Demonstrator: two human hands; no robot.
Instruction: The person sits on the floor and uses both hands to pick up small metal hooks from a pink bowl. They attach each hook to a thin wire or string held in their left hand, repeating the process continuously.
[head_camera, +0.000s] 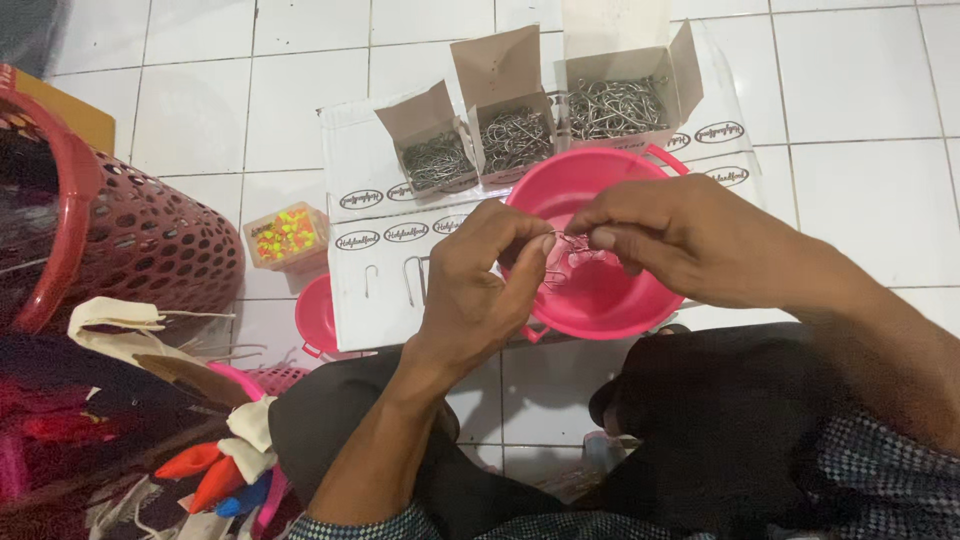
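Note:
My left hand (480, 285) and my right hand (680, 240) meet over a pink plastic bowl (600, 300). Both pinch thin metal wire hooks (565, 255) between thumb and fingertips, just above the bowl's inside. More bent wire pieces lie in the bowl under my fingers. Beyond the bowl stand three open cardboard boxes of metal hooks: a small one (435, 160), a middle one (512, 138) and a larger one (612, 105).
A white printed sheet (375, 250) lies on the tiled floor with two loose hooks (410, 280) on it. A small tub of yellow and orange beads (285, 237) and a pink lid (315, 318) sit left. A red perforated basket (150, 240) lies at far left above cloth and bags.

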